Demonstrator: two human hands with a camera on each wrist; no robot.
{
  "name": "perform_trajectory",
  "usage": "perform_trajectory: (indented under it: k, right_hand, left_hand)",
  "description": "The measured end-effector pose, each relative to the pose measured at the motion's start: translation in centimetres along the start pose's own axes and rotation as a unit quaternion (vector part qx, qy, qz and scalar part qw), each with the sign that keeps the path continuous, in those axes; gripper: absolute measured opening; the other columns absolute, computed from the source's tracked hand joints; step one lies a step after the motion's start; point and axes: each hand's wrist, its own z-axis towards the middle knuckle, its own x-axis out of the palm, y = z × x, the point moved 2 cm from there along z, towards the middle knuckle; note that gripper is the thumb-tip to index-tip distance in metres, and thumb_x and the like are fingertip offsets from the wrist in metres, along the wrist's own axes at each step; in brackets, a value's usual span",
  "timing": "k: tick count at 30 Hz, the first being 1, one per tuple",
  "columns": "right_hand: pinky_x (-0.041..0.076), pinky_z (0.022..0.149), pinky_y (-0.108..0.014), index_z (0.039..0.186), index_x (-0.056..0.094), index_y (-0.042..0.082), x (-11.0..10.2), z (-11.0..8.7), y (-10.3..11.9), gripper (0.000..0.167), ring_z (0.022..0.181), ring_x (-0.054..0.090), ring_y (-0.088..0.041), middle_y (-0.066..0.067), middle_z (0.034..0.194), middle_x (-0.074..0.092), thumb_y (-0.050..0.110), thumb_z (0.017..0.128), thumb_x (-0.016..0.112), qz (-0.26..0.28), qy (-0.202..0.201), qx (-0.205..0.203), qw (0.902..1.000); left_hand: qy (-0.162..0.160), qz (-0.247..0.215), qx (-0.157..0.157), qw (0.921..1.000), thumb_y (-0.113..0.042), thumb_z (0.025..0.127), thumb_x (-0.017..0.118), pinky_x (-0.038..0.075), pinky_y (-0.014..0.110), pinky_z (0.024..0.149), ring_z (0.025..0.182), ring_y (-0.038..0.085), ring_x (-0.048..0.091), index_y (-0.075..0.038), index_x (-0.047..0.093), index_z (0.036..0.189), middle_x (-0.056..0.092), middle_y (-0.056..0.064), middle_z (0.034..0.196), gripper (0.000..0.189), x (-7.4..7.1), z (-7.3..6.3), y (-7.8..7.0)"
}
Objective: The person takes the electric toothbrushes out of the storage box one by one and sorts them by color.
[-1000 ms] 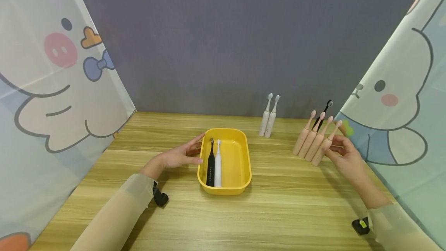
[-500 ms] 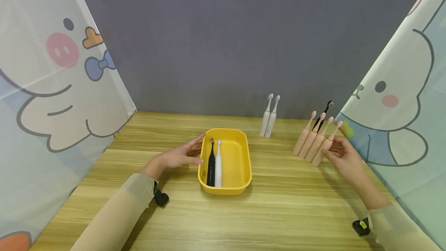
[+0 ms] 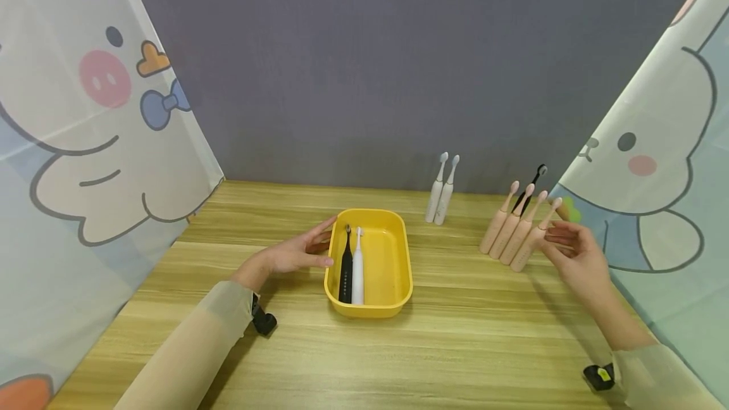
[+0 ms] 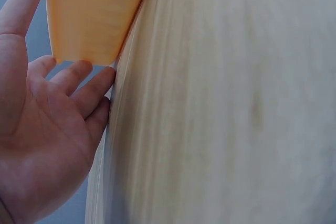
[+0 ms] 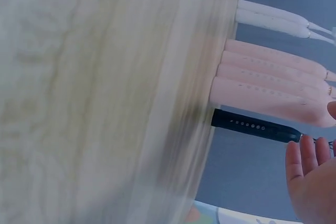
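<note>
My left hand [image 3: 293, 254] rests with extended fingers against the left side of a yellow tray [image 3: 387, 309]; the left wrist view shows fingertips touching the tray's wall [image 4: 97, 19]. Inside the tray, a black electric toothbrush [image 3: 345, 274] and a white electric toothbrush [image 3: 357, 277] lie side by side. My right hand [image 3: 581, 258] is beside the rightmost of several pink electric toothbrushes [image 3: 524, 252], which stand upright in a row. Its fingers look fairly straight in the right wrist view, with the thumb near that brush's neck; contact is unclear.
Behind the pink row stands another black toothbrush [image 5: 252, 124]. Two white toothbrushes [image 3: 439, 202] stand upright near the grey back wall [image 3: 364, 81]. Printed cloths [image 3: 655, 207] hang along both sides of the wooden table [image 3: 398, 359].
My right hand has drawn slightly to the right, away from the rightmost pink toothbrush, which stays upright. My left hand and the tray hold their places.
</note>
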Motion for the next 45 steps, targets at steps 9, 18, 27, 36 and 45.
perform_trajectory:
  k: [9, 18, 27, 36, 45]
  right_hand:
    - [0.051, 0.080, -0.002, 0.126, 0.063, 0.014, 0.3, -0.7, 1.9, 0.033, 0.095, 0.063, 0.009, 0.025, 0.108, 0.066, -0.003, 0.100, 0.073, 0.049, -0.037, 0.000, 0.9981]
    - [0.053, 0.080, -0.006, 0.127, 0.061, -0.006, 3.1, -1.8, 5.0, 0.031, 0.095, 0.065, 0.003, 0.016, 0.110, 0.070, -0.015, 0.098, 0.069, 0.111, 0.015, -0.060, 0.9919]
    - [0.055, 0.081, -0.010, 0.128, 0.058, -0.010, 6.7, -2.3, 6.6, 0.029, 0.095, 0.065, 0.001, 0.016, 0.110, 0.068, -0.011, 0.101, 0.068, 0.101, 0.108, -0.095, 0.9844]
    - [0.055, 0.087, -0.013, 0.131, 0.062, -0.003, 11.3, -2.2, 8.2, 0.030, 0.099, 0.064, -0.001, 0.010, 0.117, 0.066, -0.005, 0.102, 0.071, 0.110, 0.175, -0.103, 0.9730]
    - [0.057, 0.088, -0.019, 0.132, 0.063, -0.003, 15.5, -1.2, 10.7, 0.032, 0.096, 0.066, -0.006, -0.022, 0.118, 0.070, 0.001, 0.102, 0.073, 0.116, 0.208, -0.099, 0.9662]
  left_hand:
    - [-0.003, 0.001, -0.002, 1.0000, -0.029, 0.104, 0.079, 0.021, 0.069, 0.134, 0.169, 0.047, 0.021, -0.034, -0.002, 0.178, 0.017, 0.018, 0.184, 0.110, 0.0, -0.1, 0.1]
    - [-0.003, -0.004, 0.000, 1.0000, -0.029, 0.104, 0.079, 0.021, 0.069, 0.134, 0.169, 0.047, 0.021, -0.032, -0.002, 0.178, 0.016, 0.018, 0.184, 0.111, 0.0, 0.0, 0.2]
    - [-0.001, 0.000, -0.003, 1.0000, -0.029, 0.104, 0.079, 0.021, 0.069, 0.134, 0.169, 0.047, 0.021, -0.033, -0.003, 0.178, 0.017, 0.018, 0.184, 0.111, -0.1, 0.0, 0.2]
    - [-0.001, 0.007, -0.001, 1.0000, -0.030, 0.104, 0.078, 0.021, 0.069, 0.134, 0.169, 0.045, 0.020, -0.034, -0.003, 0.178, 0.016, 0.016, 0.185, 0.110, -0.1, 0.0, 0.1]
    - [0.004, -0.001, 0.005, 1.0000, -0.028, 0.104, 0.079, 0.020, 0.067, 0.135, 0.170, 0.045, 0.018, -0.030, -0.005, 0.178, 0.014, 0.017, 0.185, 0.112, -0.1, 0.0, 0.0]
